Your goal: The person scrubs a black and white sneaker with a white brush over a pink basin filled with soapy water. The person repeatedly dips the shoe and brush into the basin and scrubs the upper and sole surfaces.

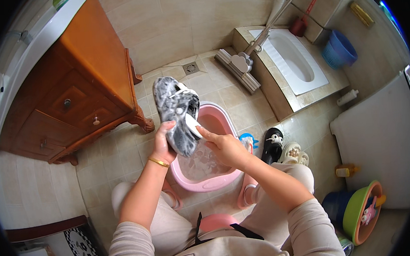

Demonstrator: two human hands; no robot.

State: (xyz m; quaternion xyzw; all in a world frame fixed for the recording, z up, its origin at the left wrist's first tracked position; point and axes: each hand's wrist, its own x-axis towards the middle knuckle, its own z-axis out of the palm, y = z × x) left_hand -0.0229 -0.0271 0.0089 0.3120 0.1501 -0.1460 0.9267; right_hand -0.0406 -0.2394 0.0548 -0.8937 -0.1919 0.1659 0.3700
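Soapy foam covers a black clog (168,95), which my left hand (165,141) grips by its side near the heel. My right hand (224,146) holds a white brush (193,125) against the clog's opening; its bristles are hidden. Beneath both hands stands a pink plastic basin (209,184) with cloudy, sudsy water (207,161) in it. Right of the basin, partly behind my right wrist, lies a blue and white item (247,141) that I cannot identify.
A black clog (273,146) and cream clogs (291,153) sit right of the basin. A mop (241,66) leans by the raised squat toilet (292,57). At left stands a wooden cabinet (90,68); nested basins (353,212) and an amber bottle (346,170) are at lower right.
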